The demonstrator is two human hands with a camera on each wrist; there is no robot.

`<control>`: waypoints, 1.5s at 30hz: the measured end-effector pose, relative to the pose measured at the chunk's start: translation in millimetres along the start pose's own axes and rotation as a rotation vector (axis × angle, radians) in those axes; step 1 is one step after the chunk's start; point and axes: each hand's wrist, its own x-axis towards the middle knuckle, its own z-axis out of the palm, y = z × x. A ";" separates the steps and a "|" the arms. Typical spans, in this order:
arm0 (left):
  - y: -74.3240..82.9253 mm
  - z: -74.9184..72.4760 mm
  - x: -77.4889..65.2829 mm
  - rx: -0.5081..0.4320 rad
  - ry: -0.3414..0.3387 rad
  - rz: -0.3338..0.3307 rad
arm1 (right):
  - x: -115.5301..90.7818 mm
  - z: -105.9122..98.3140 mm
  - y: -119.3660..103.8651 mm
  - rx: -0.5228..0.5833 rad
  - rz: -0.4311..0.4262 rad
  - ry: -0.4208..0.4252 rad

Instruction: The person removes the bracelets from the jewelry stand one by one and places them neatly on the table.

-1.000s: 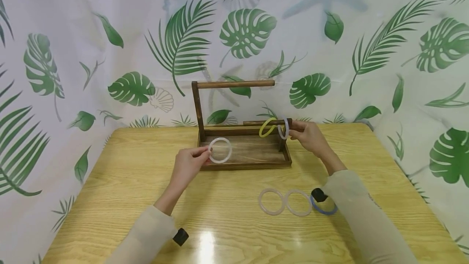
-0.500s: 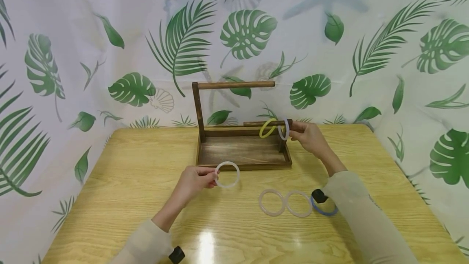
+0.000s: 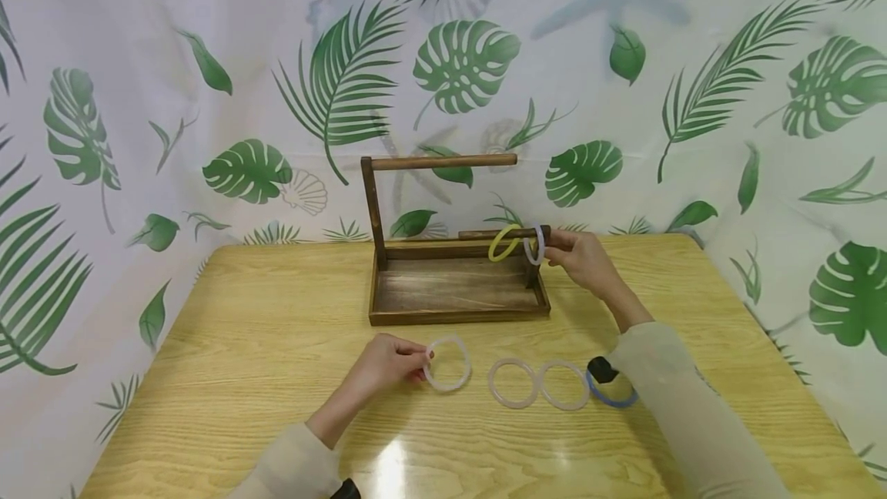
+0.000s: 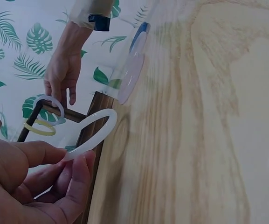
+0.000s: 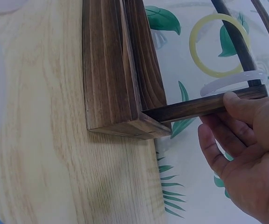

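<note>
My left hand pinches a whitish ring between thumb and fingertips, holding it over the table in front of the rack. A dark wooden rack has a tray base and two posts, each with a horizontal bar. At its right end, my right hand grips the shorter post near the top, thumb on one side and fingers on the other, as the right wrist view shows. From the lower bar hang a yellow ring and, nearer the post, a pale lavender ring.
Two pale pinkish rings and a blue ring lie in a row on the wooden table, right of my left hand. My right sleeve partly covers the blue one. A leaf-print curtain stands behind the rack.
My left hand has brought the whitish ring from over the rack's tray toward me and to the right, down near the ring row. The right hand stays on the post.
</note>
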 end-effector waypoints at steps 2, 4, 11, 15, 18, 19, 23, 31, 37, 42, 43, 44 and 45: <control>-0.1 2.0 -0.1 0.002 -0.010 -0.006 | 0.7 0.3 0.2 0.005 -0.003 0.000; -0.1 3.8 -0.2 0.002 -0.013 -0.011 | 1.5 0.5 0.3 0.007 -0.006 -0.001; -1.6 10.0 1.1 -0.013 -0.026 -0.007 | 2.4 0.8 -0.6 0.002 -0.001 -0.001; -2.4 13.9 2.0 -0.031 -0.033 -0.004 | 1.8 1.1 -0.8 0.009 -0.002 -0.004; -2.1 16.7 2.5 -0.044 -0.034 -0.008 | 1.5 1.3 0.1 0.018 -0.007 -0.003; -2.0 17.6 2.7 -0.049 -0.034 -0.008 | 1.4 1.3 0.4 0.021 -0.008 -0.003; -1.1 20.2 2.6 -0.080 -0.036 -0.016 | 1.1 1.2 0.7 0.027 -0.010 -0.002; -2.3 24.2 2.5 -0.135 -0.029 -0.045 | -1.9 0.5 -0.7 0.024 -0.018 0.005; -2.9 26.1 1.8 -0.116 -0.021 -0.056 | -1.3 1.0 0.2 0.005 -0.019 0.008; -2.4 28.0 2.1 -0.087 0.004 -0.069 | -1.1 1.4 0.2 0.003 -0.021 0.008; -2.2 28.1 2.2 -0.085 0.009 -0.069 | -1.1 1.4 0.3 0.002 -0.022 0.009; -2.2 28.1 2.3 -0.084 0.013 -0.071 | -1.0 1.4 0.3 0.002 -0.024 0.010; -2.3 28.2 2.5 -0.083 0.017 -0.071 | -1.0 1.4 0.2 0.001 -0.025 0.010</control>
